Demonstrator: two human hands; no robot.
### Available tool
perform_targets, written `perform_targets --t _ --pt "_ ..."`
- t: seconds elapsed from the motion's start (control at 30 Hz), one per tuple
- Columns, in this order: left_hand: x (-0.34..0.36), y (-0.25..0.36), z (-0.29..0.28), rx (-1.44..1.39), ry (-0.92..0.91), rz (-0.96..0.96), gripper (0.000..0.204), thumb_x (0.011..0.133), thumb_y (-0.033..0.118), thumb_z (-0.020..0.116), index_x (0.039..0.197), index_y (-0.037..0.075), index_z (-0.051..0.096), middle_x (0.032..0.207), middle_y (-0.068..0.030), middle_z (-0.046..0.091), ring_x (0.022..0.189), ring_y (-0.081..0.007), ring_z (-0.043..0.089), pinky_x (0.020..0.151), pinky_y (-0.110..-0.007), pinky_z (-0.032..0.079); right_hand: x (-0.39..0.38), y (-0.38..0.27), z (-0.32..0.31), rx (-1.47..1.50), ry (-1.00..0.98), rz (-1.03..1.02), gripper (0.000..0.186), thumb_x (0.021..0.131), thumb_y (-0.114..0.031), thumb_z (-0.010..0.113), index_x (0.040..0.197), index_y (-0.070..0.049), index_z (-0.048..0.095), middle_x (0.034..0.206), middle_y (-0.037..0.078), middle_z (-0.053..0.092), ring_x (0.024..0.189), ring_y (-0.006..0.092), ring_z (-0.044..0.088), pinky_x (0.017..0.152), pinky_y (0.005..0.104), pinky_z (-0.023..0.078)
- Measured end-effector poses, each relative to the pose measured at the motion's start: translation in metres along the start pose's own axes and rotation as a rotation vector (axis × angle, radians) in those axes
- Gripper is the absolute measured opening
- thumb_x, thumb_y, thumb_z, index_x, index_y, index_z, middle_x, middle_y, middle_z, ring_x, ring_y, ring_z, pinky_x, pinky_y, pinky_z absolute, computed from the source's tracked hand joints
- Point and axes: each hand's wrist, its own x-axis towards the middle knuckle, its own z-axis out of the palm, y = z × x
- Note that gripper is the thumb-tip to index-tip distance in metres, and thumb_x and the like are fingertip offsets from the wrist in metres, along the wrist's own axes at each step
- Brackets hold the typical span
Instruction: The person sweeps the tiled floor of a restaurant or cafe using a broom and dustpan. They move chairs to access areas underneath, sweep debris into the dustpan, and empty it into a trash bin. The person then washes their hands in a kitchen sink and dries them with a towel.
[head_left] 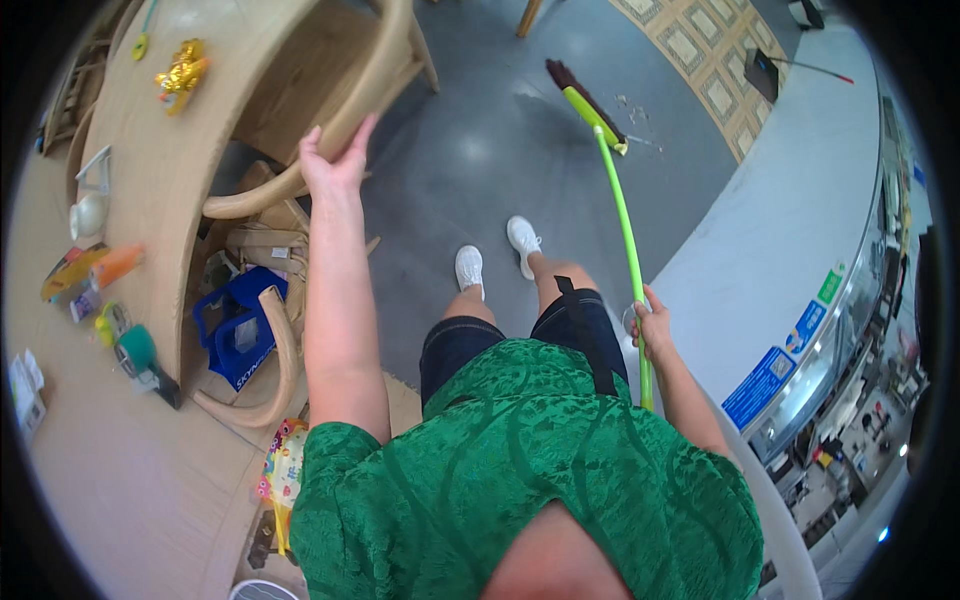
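From the head camera, the broom [622, 220] runs its long green handle up and away from the person, its dark bristle head on the grey floor [480, 140] ahead. The right hand [652, 325] clenches the handle (its lower end hidden behind the arm). The left hand [335, 160] seems to grip the curved wooden chair [340, 95] back, fingers partly hidden.
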Motion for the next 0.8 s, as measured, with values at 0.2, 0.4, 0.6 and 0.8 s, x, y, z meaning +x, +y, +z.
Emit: perform_targets --t 0.2,0.4,0.6,0.8 --pt "0.002 -0.014 0.005 0.052 -0.035 -0.044 0.065 0.072 0.011 0.053 0.127 -0.008 0.023 0.133 -0.0304 0.018 0.123 -0.0497 0.018 0.098 -0.060 0.028 -0.043 0.065 0.022 0.099 0.152 0.045 0.044 0.089 -0.018 0.042 0.132 -0.023 0.035 0.055 0.000 0.040 0.040 0.0083 0.036 0.033 0.0242 0.034" --pt "-0.001 -0.006 0.001 0.088 -0.027 -0.041 0.054 0.077 0.013 0.053 0.122 -0.004 0.031 0.123 -0.0251 0.034 0.116 -0.0428 0.035 0.093 -0.061 0.034 -0.059 0.078 0.012 0.113 0.132 0.125 0.041 0.090 -0.022 0.043 0.130 -0.028 0.038 0.055 0.000 0.040 0.039 0.0086 0.036 0.033 0.0247 0.033" --pt "-0.006 -0.019 0.008 0.277 0.015 0.014 0.060 0.080 0.027 0.050 0.125 -0.006 0.028 0.124 -0.0272 0.033 0.115 -0.0475 0.034 0.095 -0.059 0.031 -0.060 0.123 0.001 -0.031 0.094 0.222 0.040 0.089 -0.018 0.046 0.128 -0.026 0.041 0.054 0.000 0.042 0.039 0.0091 0.037 0.032 0.0256 0.030" --pt "0.002 -0.009 -0.001 0.467 0.001 0.077 0.061 0.080 0.034 0.047 0.126 -0.001 0.030 0.123 -0.0250 0.037 0.113 -0.0453 0.039 0.096 -0.059 0.030 -0.057 0.202 0.009 -0.066 0.042 0.250 0.042 0.088 -0.018 0.046 0.129 -0.024 0.040 0.055 0.006 0.048 0.041 0.0156 0.044 0.037 0.0308 0.037"
